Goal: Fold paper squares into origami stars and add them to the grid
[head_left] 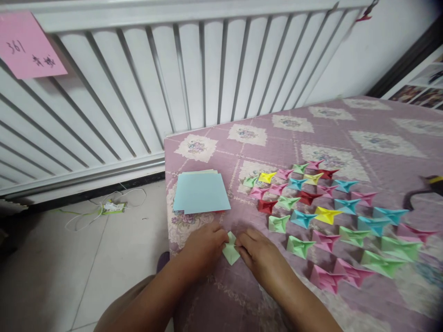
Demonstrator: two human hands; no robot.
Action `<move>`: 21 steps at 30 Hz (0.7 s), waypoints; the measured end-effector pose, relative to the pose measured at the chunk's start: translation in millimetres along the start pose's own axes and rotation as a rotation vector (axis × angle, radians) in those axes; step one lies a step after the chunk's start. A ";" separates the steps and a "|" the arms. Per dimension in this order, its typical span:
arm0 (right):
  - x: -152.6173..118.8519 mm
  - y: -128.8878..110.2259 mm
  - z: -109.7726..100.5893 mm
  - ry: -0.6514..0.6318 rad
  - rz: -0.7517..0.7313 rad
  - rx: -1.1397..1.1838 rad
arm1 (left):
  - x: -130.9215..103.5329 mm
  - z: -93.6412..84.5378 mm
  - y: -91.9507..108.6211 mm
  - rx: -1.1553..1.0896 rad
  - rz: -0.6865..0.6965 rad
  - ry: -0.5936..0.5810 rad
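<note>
A small folded piece of light green paper (231, 251), diamond-shaped with a crease down its middle, is between my two hands. My left hand (205, 244) pinches its left corner with the fingers pressed together. On the opposite side, my right hand (256, 251) grips the right corner between thumb and fingers. Just beyond my left hand lies a stack of paper sheets (201, 191), light blue on top, with a bit of red showing beneath. To the right of my right hand stand rows of folded paper figures (327, 215) in pink, green, blue, yellow and red.
A purple floral cloth (247, 299) covers the surface, whose left edge drops to a tiled floor (114, 258). Behind it runs a white radiator (194, 74) with a pink note (31, 46). A power strip (113, 207) with white cables lies on the floor. A dark strap-like object (410, 200) is at right.
</note>
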State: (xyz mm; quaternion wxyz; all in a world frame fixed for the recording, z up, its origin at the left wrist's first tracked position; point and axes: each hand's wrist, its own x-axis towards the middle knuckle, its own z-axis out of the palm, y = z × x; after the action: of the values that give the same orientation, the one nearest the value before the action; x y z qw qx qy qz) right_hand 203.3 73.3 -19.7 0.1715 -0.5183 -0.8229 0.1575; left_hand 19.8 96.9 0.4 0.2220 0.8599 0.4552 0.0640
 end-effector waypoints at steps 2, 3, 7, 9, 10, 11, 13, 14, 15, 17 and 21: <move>-0.4 0.5 0.0 0.008 -0.017 0.005 | -1.8 2.9 -0.7 0.005 -0.001 0.010; -0.7 0.8 0.2 0.015 -0.025 0.007 | -2.6 4.4 -1.3 0.007 0.001 0.015; -3.0 2.9 3.2 0.057 -0.069 -0.018 | -5.1 9.1 -4.5 0.020 0.031 0.012; -4.7 4.0 5.3 0.084 -0.096 -0.038 | -6.5 10.2 -5.7 0.023 0.046 0.006; -5.7 4.2 6.1 0.098 -0.108 -0.048 | -7.3 10.4 -6.1 0.026 0.056 0.005; -6.6 4.3 6.5 0.109 -0.120 -0.055 | -8.3 10.6 -6.5 0.030 0.066 0.007; -8.3 3.6 6.3 0.125 -0.145 -0.066 | -10.4 10.7 -7.1 0.038 0.090 0.017; -9.1 2.9 5.6 0.127 -0.154 -0.072 | -11.5 10.7 -7.3 0.041 0.102 0.021; -9.9 2.2 4.9 0.126 -0.160 -0.079 | -12.6 10.9 -7.5 0.045 0.112 0.022; -11.2 1.1 3.6 0.119 -0.167 -0.098 | -14.4 11.6 -8.0 0.051 0.122 0.023; -13.2 1.4 4.2 0.097 -0.168 -0.119 | -16.5 14.8 -9.4 0.062 0.124 0.035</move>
State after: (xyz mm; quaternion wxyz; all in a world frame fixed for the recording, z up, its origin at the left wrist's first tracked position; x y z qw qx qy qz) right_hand 207.9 61.5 -25.6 0.1923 -0.4638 -0.8621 0.0681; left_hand 7.8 83.3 -15.5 0.1830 0.8915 0.4068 0.0785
